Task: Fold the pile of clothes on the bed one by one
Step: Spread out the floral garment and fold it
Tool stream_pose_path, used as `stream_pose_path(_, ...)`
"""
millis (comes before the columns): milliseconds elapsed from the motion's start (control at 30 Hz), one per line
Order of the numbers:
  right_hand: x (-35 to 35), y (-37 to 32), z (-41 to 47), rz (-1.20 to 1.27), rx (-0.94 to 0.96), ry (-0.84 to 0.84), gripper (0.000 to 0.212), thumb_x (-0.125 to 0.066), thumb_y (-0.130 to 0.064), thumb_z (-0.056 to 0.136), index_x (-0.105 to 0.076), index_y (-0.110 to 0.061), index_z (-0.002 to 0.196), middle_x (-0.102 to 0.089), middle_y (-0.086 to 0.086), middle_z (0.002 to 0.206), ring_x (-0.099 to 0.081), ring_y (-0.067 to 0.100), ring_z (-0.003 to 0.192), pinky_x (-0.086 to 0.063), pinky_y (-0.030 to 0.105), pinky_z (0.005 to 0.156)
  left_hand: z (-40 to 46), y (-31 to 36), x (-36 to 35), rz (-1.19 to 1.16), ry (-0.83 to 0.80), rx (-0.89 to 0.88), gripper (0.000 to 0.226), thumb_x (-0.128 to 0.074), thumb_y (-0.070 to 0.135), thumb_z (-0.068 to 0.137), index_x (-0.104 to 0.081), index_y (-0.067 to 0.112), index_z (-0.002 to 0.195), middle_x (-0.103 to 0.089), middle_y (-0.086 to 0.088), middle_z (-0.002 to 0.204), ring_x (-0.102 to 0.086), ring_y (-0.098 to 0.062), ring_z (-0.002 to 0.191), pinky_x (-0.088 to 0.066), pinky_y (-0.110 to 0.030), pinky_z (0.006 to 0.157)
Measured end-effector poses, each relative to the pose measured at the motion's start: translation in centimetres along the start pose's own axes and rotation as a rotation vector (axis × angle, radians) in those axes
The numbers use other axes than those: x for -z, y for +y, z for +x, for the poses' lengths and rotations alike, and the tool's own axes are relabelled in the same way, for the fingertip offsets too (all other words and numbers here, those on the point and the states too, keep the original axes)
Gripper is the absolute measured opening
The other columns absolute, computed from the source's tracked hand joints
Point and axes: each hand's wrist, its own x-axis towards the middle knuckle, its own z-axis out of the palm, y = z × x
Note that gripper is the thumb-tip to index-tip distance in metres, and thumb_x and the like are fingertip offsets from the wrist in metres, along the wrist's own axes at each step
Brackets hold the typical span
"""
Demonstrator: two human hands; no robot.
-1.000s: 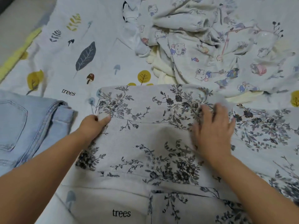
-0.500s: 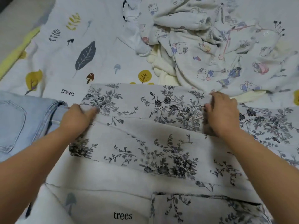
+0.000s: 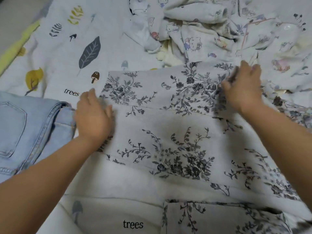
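Now the left hand (image 3: 92, 118) lies flat with straight fingers on the left edge of the floral garment (image 3: 168, 132), palm down, where half a second ago it was curled round that edge and gripping it. It sits just beside the folded light-blue jeans (image 3: 28, 130), which lie at the left of the bed and have not moved. The right hand (image 3: 243, 88) is at the garment's far right corner; motion blur softens it, but the fingers look extended and loosely spread over the cloth rather than bunched as they were before, and whether the thumb still nips a fold underneath I cannot tell. It has travelled up and to the right since the earlier frame.

Between the hands the floral garment lies spread across the middle of the bed, with a folded-over band along its far edge and a crease line running from hand to hand. Its far edge now sits further up the bed than a second ago, covering most of the yellow tree print that was visible there and touching the unfolded pile (image 3: 219, 31). That pile of cartoon-print and cream clothes stays crumpled at the top right. The leaf-and-mushroom bedsheet (image 3: 84, 53) shows bare at the upper left and again along the near edge.
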Motion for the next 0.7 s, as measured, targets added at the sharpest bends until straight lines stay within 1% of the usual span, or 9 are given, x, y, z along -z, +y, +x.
stream_pose_path(67, -1.6, -0.2, -4.4, -0.044, 0.114, -0.003, 0.068, -0.053, -0.026, 0.092, -0.016, -0.017, 0.148, -0.003, 0.014, 0.155, -0.015, 0.036, 0.141, -0.013, 0.041, 0.112, -2.4, 0.6, -0.8, 0.080, -0.070, -0.235, 0.065, -0.048, 0.036, 0.092, -0.023, 0.004, 0.143, -0.026, -0.025, 0.147, -0.028, -0.041, 0.134, -0.024, -0.055, 0.107)
stream_pose_path(133, -3.3, 0.3, -9.4, -0.132, 0.257, -0.065, 0.070, -0.049, -0.030, 0.092, -0.010, -0.021, 0.149, 0.005, 0.011, 0.156, -0.007, 0.032, 0.143, -0.007, 0.041, 0.111, -4.5, 0.5, -1.7, 0.185, -0.235, -0.393, 0.067, -0.023, 0.051, 0.094, -0.004, 0.016, 0.149, -0.006, -0.012, 0.156, -0.007, -0.032, 0.143, -0.002, -0.051, 0.113)
stream_pose_path(233, -5.6, 2.4, -14.9, -0.365, 0.378, -0.311, 0.071, -0.038, -0.043, 0.095, 0.001, -0.020, 0.150, 0.015, 0.013, 0.155, 0.012, 0.028, 0.143, 0.000, 0.045, 0.114, -5.7, -0.8, -3.4, 0.350, -0.448, -0.454, 0.065, 0.015, 0.059, 0.084, 0.022, 0.027, 0.140, 0.021, -0.003, 0.153, 0.018, -0.024, 0.142, 0.016, -0.044, 0.111)
stream_pose_path(300, -6.6, 4.1, -16.3, -0.465, 0.363, -0.471, 0.067, -0.024, -0.049, 0.097, 0.014, -0.024, 0.147, 0.024, 0.009, 0.154, 0.030, 0.023, 0.135, 0.009, 0.044, 0.113, -5.5, -1.1, -4.0, 0.395, -0.510, -0.422, 0.064, 0.009, 0.057, 0.086, 0.024, 0.026, 0.140, 0.021, -0.003, 0.154, 0.019, -0.024, 0.142, 0.015, -0.044, 0.112)
stream_pose_path(367, -6.9, 5.1, -16.6, -0.491, 0.351, -0.563, 0.066, -0.020, -0.050, 0.097, 0.021, -0.026, 0.143, 0.029, 0.004, 0.151, 0.036, 0.020, 0.131, 0.012, 0.042, 0.112, -5.3, -0.6, -3.9, 0.427, -0.533, -0.407, 0.065, -0.003, 0.055, 0.091, 0.018, 0.025, 0.145, 0.017, -0.004, 0.156, 0.015, -0.026, 0.143, 0.011, -0.045, 0.114)
stream_pose_path(467, -6.4, 4.8, -16.6, -0.451, 0.343, -0.591, 0.065, -0.028, -0.045, 0.099, 0.007, -0.025, 0.149, 0.018, 0.003, 0.155, 0.022, 0.020, 0.141, 0.002, 0.041, 0.116, -5.4, 0.8, -2.6, 0.417, -0.545, -0.374, 0.062, -0.022, 0.047, 0.096, -0.004, 0.020, 0.149, -0.001, -0.008, 0.158, -0.004, -0.029, 0.144, -0.002, -0.046, 0.115)
stream_pose_path(533, -5.4, 4.0, -16.7, -0.406, 0.346, -0.590, 0.059, -0.035, -0.040, 0.098, -0.012, -0.020, 0.149, -0.005, 0.006, 0.157, -0.005, 0.022, 0.144, -0.016, 0.040, 0.115, -6.0, 2.1, -1.3, 0.331, -0.497, -0.378, 0.050, -0.036, 0.036, 0.095, -0.032, 0.013, 0.139, -0.031, -0.011, 0.147, -0.030, -0.029, 0.134, -0.022, -0.044, 0.111)
stream_pose_path(600, -4.2, 3.6, -17.1, -0.393, 0.371, -0.567, 0.046, -0.037, -0.034, 0.099, -0.032, -0.016, 0.141, -0.034, 0.007, 0.145, -0.033, 0.025, 0.131, -0.035, 0.035, 0.103, -7.4, 3.3, -0.2, 0.216, -0.466, -0.421, 0.038, -0.042, 0.026, 0.092, -0.049, 0.011, 0.126, -0.048, -0.008, 0.132, -0.045, -0.027, 0.118, -0.035, -0.038, 0.100)
stream_pose_path(700, -2.4, 3.6, -18.7, -0.406, 0.423, -0.601, 0.027, -0.040, -0.018, 0.097, -0.048, -0.015, 0.122, -0.054, 0.006, 0.118, -0.050, 0.022, 0.104, -0.045, 0.032, 0.082, -11.4, 5.0, 1.1, 0.031, -0.513, -0.489, 0.032, -0.046, 0.021, 0.092, -0.057, 0.014, 0.121, -0.057, -0.004, 0.122, -0.051, -0.022, 0.110, -0.040, -0.033, 0.093)
